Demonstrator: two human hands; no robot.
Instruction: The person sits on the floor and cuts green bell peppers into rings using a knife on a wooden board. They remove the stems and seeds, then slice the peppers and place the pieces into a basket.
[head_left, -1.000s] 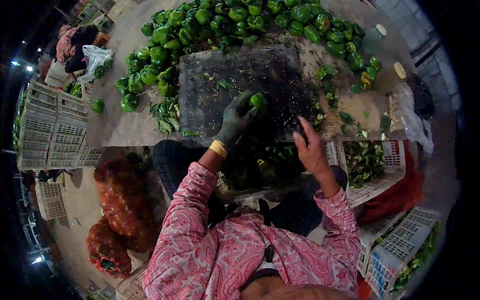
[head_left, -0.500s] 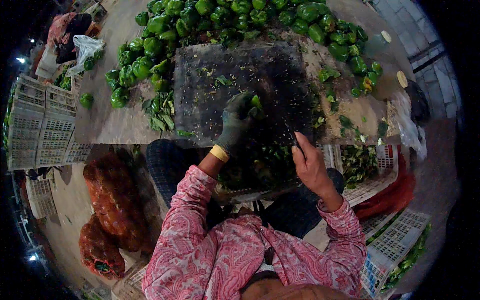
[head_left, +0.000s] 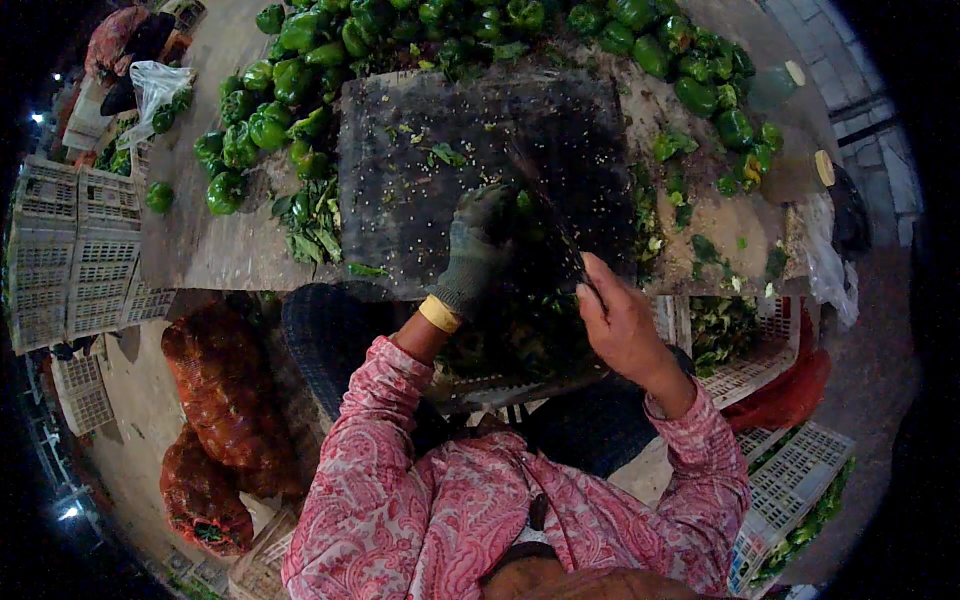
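My left hand (head_left: 478, 232), in a dark grey-green glove with a yellow cuff, is closed over the near middle of a dark board (head_left: 400, 225). A green pepper (head_left: 525, 202) shows in part at its fingertips; the glove and shadow hide the rest. My bare right hand (head_left: 622, 318) is wrapped round the handle of a knife (head_left: 567, 240) just beyond the board's near edge. The dark blade slants up and left beside the pepper; whether it touches cannot be made out. Pale seeds and green scraps lie scattered over the board.
Green peppers (head_left: 268, 128) are heaped along the table's far and left sides. Below its edge, between my legs, sits a container of green pieces (head_left: 530, 335). Orange-red mesh sacks (head_left: 225, 400) and white crates (head_left: 105, 250) stand left; another crate (head_left: 800, 480) is at right.
The knife blade has swung closer to the pepper and my left hand. My right hand has shifted slightly up and left. The whole view has shifted a little.
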